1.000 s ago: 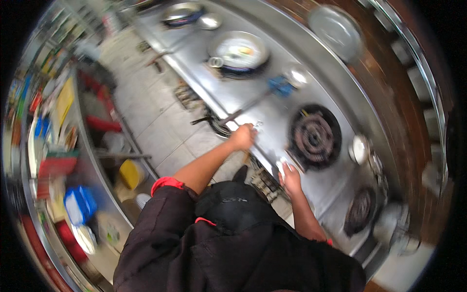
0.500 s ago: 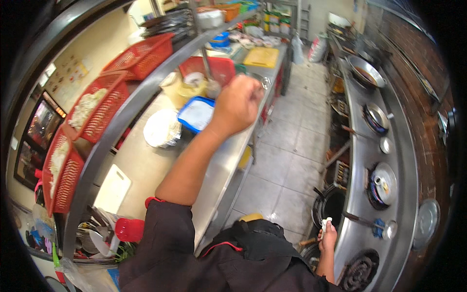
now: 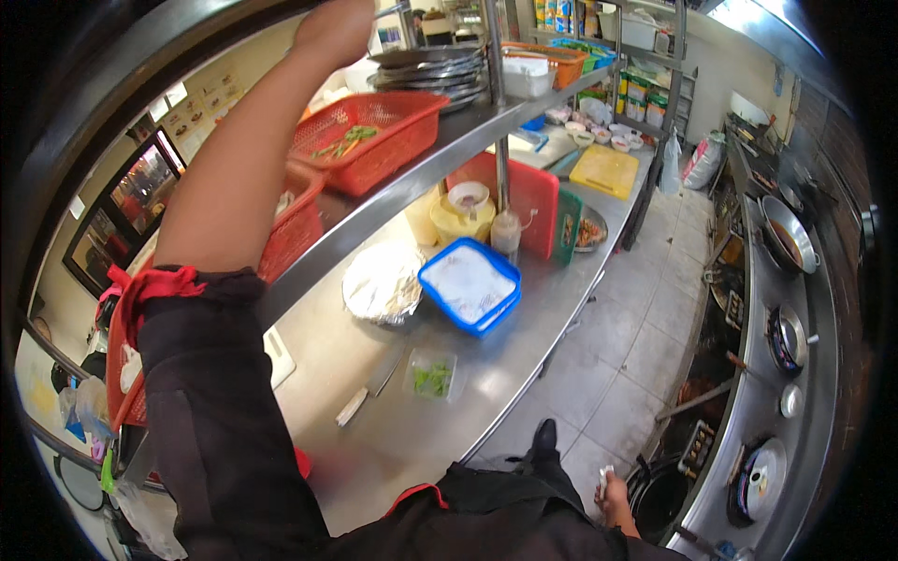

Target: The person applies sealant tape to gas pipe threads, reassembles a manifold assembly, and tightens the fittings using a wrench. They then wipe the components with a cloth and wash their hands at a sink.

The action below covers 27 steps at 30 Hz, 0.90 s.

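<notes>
My left hand point(image 3: 339, 34) is raised above the upper shelf at the top edge of the view, beyond the red baskets. Its fingers look closed; whatever they hold, if anything, I cannot make out. Low on the right, beside my body, my right hand point(image 3: 615, 503) grips a small white crumpled cloth or paper point(image 3: 606, 475). Under my left arm are a red basket with green and orange vegetable pieces point(image 3: 369, 140) and another red basket point(image 3: 292, 234). Dark stacked plates point(image 3: 430, 79) stand to the right of my left hand.
The steel counter point(image 3: 505, 374) bears a foil-covered bowl point(image 3: 383, 280), a blue-rimmed container point(image 3: 468, 285), a knife point(image 3: 354, 407) and a clear tub of greens point(image 3: 431, 380). A metal shelf edge point(image 3: 374, 210) runs above it. Woks point(image 3: 790, 234) line the stove at right.
My left hand has risen from over the counter to above the shelf, up and left. My view has shifted, showing the knife and greens tub. My right hand still grips the white piece.
</notes>
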Motion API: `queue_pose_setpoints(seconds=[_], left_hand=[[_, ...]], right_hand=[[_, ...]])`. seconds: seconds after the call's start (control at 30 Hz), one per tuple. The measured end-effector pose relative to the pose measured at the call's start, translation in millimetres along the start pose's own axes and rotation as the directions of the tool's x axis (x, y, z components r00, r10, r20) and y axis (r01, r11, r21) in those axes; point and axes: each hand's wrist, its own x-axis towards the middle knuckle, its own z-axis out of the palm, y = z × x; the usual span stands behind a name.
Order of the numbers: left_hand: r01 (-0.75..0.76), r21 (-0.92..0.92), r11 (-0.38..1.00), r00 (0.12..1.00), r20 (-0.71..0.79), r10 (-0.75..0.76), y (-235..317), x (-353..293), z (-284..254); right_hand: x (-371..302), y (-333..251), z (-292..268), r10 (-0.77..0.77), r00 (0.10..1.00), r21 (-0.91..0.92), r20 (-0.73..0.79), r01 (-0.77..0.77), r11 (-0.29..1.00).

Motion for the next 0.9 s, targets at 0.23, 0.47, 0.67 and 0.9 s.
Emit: queue_pose_setpoints(seconds=[0.23, 0.47, 0.67, 0.9], left_hand=[[0.321, 0.164, 0.933, 0.932, 0.119, -0.341, -54, 22, 75], [0.403, 0.230, 0.886, 0.911, -0.004, -0.413, -65, 69, 116], [0.415, 0.268, 0.869, 0.907, -0.193, -0.374, -76, 103, 153], [0.352, 0.362, 0.863, 0.907, -0.360, -0.219, -117, 122, 199]], right_hand=[[91, -73, -42, 0.182, 0.965, -0.144, -0.189, -0.210, 0.967], [140, -215, 31, -0.018, 1.000, -0.294, 0.016, 0.022, 0.955], [139, -282, 99, -0.147, 0.975, -0.322, 0.168, 0.195, 0.926], [139, -288, 126, -0.076, 0.988, -0.386, 0.137, 0.124, 0.914]])
